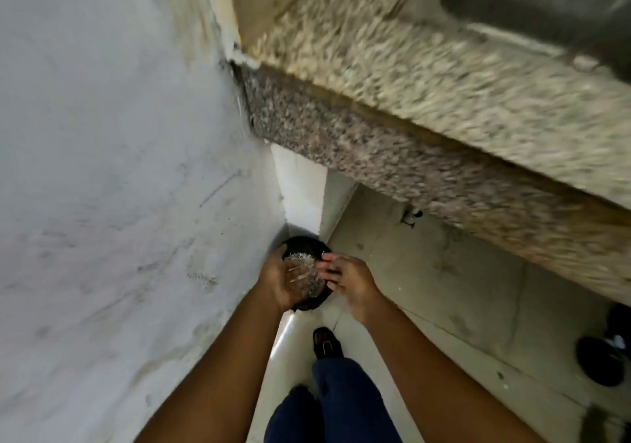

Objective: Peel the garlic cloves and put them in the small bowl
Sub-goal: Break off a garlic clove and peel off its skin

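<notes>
I am looking down at the floor in a corner. A black round bin (309,243) stands there, and both my hands hover over it. My left hand (275,280) is cupped palm up, with pale papery garlic skins (304,263) blurred across its palm and fingers. My right hand (350,280) is just to the right, its fingers stretched towards the left palm and touching the skins. No garlic clove and no small bowl is in view.
A speckled granite counter (426,108) juts out above right, with a steel sink (546,5) at the top right. A grey wall (119,169) fills the left. My shoe (327,343) stands on the tiled floor, and dark objects (601,360) lie at the right.
</notes>
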